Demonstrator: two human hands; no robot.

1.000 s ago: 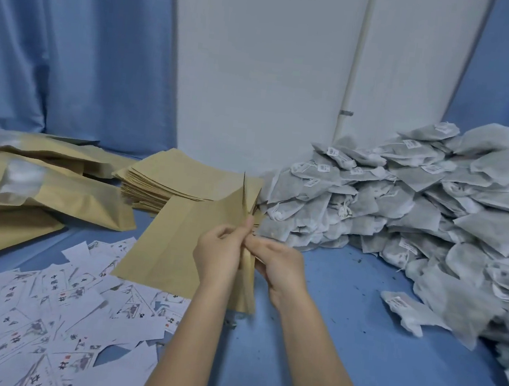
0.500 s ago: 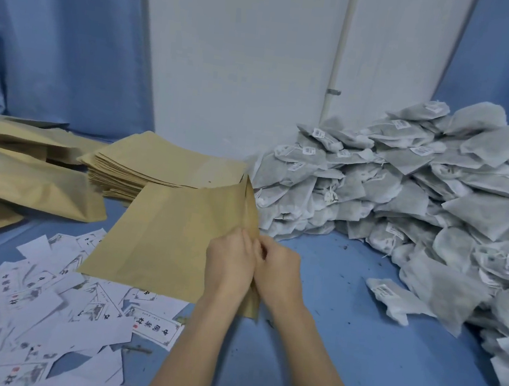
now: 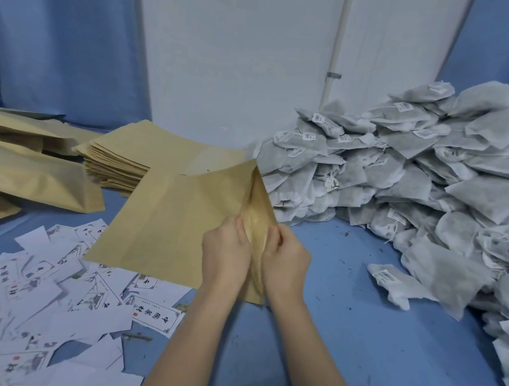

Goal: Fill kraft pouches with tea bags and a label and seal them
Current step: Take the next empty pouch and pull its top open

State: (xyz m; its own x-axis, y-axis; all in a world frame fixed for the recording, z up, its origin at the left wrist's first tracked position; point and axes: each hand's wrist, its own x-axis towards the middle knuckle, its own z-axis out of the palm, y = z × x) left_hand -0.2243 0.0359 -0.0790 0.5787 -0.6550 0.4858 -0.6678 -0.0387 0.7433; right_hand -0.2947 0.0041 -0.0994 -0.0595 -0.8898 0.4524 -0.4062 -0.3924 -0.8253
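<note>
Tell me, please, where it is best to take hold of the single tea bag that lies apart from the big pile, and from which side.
Probably its near-left corner, approached from the left. The lone tea bag lies flat on the blue table, its left end free and pointing towards the hands, while its right end runs against the pile of tea bags.

1. The flat brown kraft paper pouch (image 3: pixel 177 219) is at the middle of the blue table (image 3: pixel 340 345), its open mouth to the right.
2. The left hand (image 3: pixel 227 256) and the right hand (image 3: pixel 286 260) sit side by side at that mouth.
3. The stack of flat brown kraft pouches (image 3: pixel 143 154) lies behind it.
4. The scattered white printed paper labels (image 3: pixel 44 302) lie front left, partly under the pouch.
5. The heap of grey fabric tea bags (image 3: pixel 422 186) lies right.
6. The filled brown kraft pouches (image 3: pixel 26 179) lie far left.
</note>
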